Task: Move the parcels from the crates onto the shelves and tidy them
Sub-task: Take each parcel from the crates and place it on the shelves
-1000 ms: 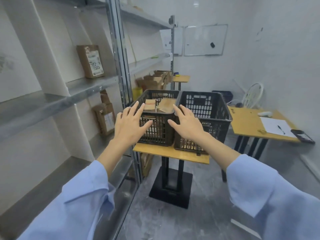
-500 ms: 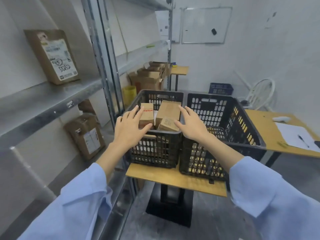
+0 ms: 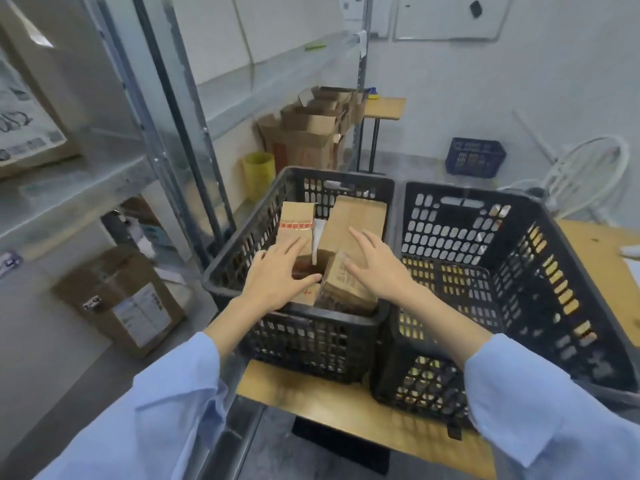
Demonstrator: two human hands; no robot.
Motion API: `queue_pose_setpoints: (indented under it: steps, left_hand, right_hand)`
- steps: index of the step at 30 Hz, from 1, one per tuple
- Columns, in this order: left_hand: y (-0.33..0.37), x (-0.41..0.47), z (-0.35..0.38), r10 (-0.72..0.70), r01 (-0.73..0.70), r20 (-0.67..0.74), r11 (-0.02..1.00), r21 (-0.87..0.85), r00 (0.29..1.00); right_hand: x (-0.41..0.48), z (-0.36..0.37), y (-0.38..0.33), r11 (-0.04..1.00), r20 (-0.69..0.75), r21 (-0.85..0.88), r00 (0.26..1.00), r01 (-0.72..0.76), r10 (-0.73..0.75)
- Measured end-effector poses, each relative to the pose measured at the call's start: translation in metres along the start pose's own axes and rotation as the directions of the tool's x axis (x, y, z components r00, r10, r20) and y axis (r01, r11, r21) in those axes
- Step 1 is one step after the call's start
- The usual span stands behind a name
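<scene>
Black plastic crates are sitting side by side on a wooden table (image 3: 329, 400), their inner walls touching. The left crate (image 3: 304, 337) is standing at the table's left edge, next to the metal shelves (image 3: 86, 188), and it is holding several cardboard parcels. A taped parcel (image 3: 297, 216) is standing toward its back left corner, a larger parcel (image 3: 356, 216) is leaning toward the back right, and a small parcel (image 3: 343, 289) is lying against the near wall. The right crate (image 3: 450, 237) is showing only its slotted walls and floor.

Both hands are reaching into the left crate with fingers straight and spread, gripping nothing. The left hand (image 3: 277, 275) is hovering over the foot of the taped parcel, its thumb pointing toward the small one. The right hand (image 3: 377, 265) is spreading over the larger parcel and the small parcel's top; whether either hand is touching cardboard is not clear. A labelled box (image 3: 121, 299) is resting on the lower shelf, and another box (image 3: 24, 116) is standing on the shelf above.
</scene>
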State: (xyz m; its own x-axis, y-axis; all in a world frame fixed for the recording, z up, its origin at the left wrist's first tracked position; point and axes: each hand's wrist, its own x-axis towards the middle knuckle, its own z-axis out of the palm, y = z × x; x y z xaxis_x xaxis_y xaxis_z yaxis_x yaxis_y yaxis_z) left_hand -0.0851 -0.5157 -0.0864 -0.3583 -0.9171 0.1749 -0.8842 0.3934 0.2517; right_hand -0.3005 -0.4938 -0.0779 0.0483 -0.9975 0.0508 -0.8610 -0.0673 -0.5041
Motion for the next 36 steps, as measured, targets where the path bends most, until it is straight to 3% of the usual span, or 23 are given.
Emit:
queue_pose_setpoints:
  steps: [8, 13, 19, 27, 36]
  left_hand:
    - [-0.008, 0.043, 0.039, 0.183, -0.116, 0.204, 0.946, -0.303, 0.962]
    - [-0.01, 0.058, 0.056, 0.282, -0.171, 0.288, 0.918, -0.356, 0.915]
    - [-0.017, 0.061, 0.07, 0.342, -0.209, 0.29, 0.89, -0.406, 0.894]
    - [-0.045, 0.067, 0.072, 0.28, -0.092, 0.341, 0.875, -0.475, 0.897]
    - [-0.049, 0.066, 0.068, 0.259, -0.049, 0.353, 0.86, -0.507, 0.899]
  right_hand:
    - [0.005, 0.016, 0.017, 0.998, 0.016, 0.054, 0.999, -0.031, 0.03]
    - [-0.002, 0.018, 0.012, 0.996, -0.04, 0.067, 0.997, -0.063, 0.066]
    - [-0.007, 0.021, 0.008, 0.994, -0.067, 0.037, 0.992, -0.1, 0.103]
    - [-0.007, 0.034, 0.006, 0.978, -0.06, -0.177, 0.993, -0.109, 0.1]
    - [0.004, 0.052, 0.009, 0.883, 0.022, -0.451, 0.987, -0.134, 0.161]
